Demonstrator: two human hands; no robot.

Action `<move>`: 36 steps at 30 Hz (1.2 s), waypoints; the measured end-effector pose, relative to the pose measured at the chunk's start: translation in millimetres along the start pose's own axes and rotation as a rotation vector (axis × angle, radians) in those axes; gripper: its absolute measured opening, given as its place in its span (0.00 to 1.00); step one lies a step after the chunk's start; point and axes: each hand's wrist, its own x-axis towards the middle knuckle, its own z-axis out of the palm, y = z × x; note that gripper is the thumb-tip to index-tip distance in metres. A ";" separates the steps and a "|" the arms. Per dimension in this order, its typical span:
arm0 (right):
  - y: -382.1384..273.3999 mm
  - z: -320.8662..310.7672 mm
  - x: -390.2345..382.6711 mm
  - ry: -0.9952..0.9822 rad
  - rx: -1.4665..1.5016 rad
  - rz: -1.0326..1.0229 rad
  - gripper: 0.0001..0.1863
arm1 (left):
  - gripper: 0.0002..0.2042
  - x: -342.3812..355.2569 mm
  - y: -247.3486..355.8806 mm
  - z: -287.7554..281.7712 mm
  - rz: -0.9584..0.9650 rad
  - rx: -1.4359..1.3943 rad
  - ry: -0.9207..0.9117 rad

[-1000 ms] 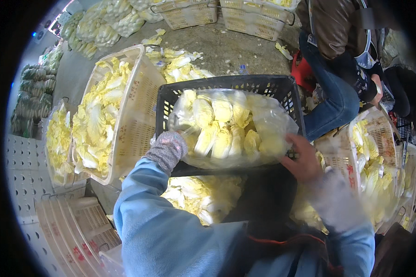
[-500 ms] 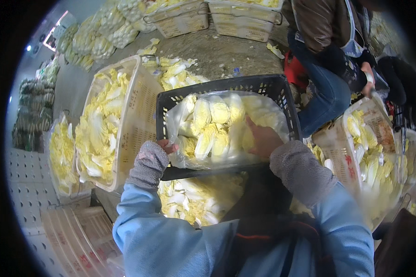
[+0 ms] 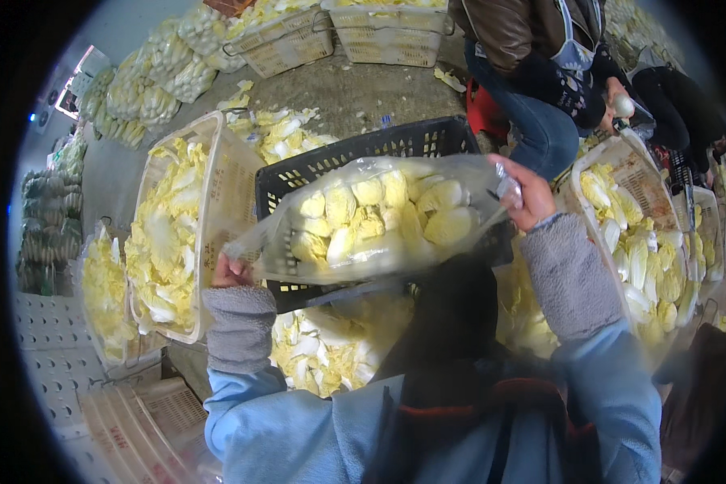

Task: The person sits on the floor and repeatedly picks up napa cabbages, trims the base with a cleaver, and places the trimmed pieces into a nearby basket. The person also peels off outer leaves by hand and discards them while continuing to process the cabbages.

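Note:
A clear plastic bag (image 3: 298,211) full of small pale-yellow napa cabbages (image 3: 369,190) is stretched sideways between my two hands, over a black plastic crate (image 3: 355,150). My left hand (image 3: 232,273) is closed on the bag's left end, beside the crate's near left corner. At the other end, my right hand (image 3: 527,196) grips a gathered part of the plastic just past the crate's right side. The cabbages lie packed together inside the bag, seen through the film. Part of the crate is hidden behind the bag.
A cream crate of yellow cabbage leaves (image 3: 211,202) stands to the left. Loose leaves (image 3: 323,347) lie below the black crate. At right, a co-worker (image 3: 532,73) sits by another cream crate (image 3: 621,165) of cabbages. Filled crates (image 3: 391,36) and bagged cabbages (image 3: 173,60) stand farther back.
My hands have moved apart, the left one leftward and the right one up and right. The bag's plastic, loose in the crate before, is now pulled taut between them.

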 end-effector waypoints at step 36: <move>11.2 -25.4 -35.8 0.116 -0.388 -0.163 0.10 | 0.13 92.0 -157.6 200.3 -0.165 1.088 -0.495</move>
